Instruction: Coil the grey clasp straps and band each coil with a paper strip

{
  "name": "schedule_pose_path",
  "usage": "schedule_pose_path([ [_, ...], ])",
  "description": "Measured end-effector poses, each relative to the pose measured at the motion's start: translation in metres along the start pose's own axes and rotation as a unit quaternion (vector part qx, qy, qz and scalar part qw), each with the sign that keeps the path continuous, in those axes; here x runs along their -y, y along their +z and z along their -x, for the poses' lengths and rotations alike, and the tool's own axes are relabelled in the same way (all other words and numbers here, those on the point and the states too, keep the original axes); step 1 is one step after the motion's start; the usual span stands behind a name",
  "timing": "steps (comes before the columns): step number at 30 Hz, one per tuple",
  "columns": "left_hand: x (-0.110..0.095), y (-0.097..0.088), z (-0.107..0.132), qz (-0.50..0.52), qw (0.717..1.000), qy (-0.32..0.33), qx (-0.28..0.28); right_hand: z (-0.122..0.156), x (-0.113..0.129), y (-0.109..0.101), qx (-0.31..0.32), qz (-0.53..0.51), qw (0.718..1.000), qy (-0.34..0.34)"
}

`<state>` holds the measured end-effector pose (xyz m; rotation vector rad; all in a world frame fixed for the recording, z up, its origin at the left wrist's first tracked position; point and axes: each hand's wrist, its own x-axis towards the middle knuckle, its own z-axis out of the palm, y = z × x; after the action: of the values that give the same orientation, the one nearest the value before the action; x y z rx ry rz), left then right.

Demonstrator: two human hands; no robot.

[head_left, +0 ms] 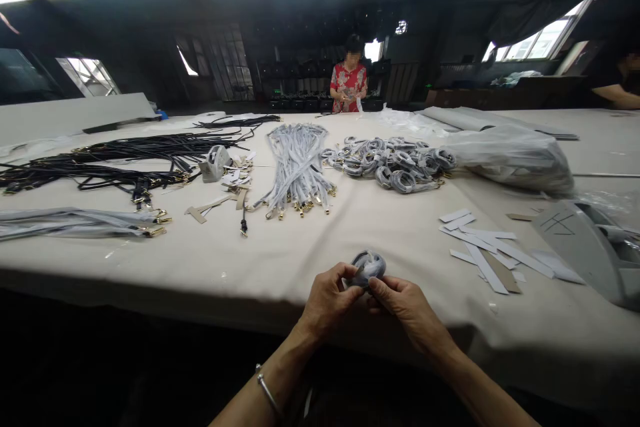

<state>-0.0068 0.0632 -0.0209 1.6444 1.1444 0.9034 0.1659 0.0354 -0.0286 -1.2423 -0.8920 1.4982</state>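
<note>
A coiled strap (369,265), grey-blue and apparently wrapped in thin translucent material, is held between my two hands just above the table's front edge. My left hand (331,295) pinches the coil's left side with thumb and fingers. On the lower right of the coil, the thumb and fingers of my right hand (404,303) are closed. Beyond my hands lies a heap of similar coiled straps (395,159). Left of that heap, a bundle of uncoiled wrapped straps (300,167) with gold-coloured metal clasps is spread toward me.
Black straps (125,153) and more wrapped straps (75,221) lie at left. A small tape dispenser (215,164) stands beside paper scraps. At right are card strips (485,247), a large grey dispenser (585,247) and a plastic bag (515,157). A person (349,83) stands across the table.
</note>
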Motion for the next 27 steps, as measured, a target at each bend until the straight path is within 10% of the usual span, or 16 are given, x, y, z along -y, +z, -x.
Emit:
schedule_pose_path([
  [8,-0.005,-0.020,-0.017,0.000,0.998,0.003,0.067,0.020,-0.020,-0.015,-0.001,0.204,0.960,-0.192],
  [16,-0.005,-0.016,-0.017,-0.094,0.990,0.048,0.088,0.001,0.022,-0.020,0.066,0.483,0.713,-0.504],
  [27,0.013,0.009,-0.005,-0.125,0.989,0.084,0.000,-0.031,0.008,-0.033,0.091,0.436,0.841,-0.307],
])
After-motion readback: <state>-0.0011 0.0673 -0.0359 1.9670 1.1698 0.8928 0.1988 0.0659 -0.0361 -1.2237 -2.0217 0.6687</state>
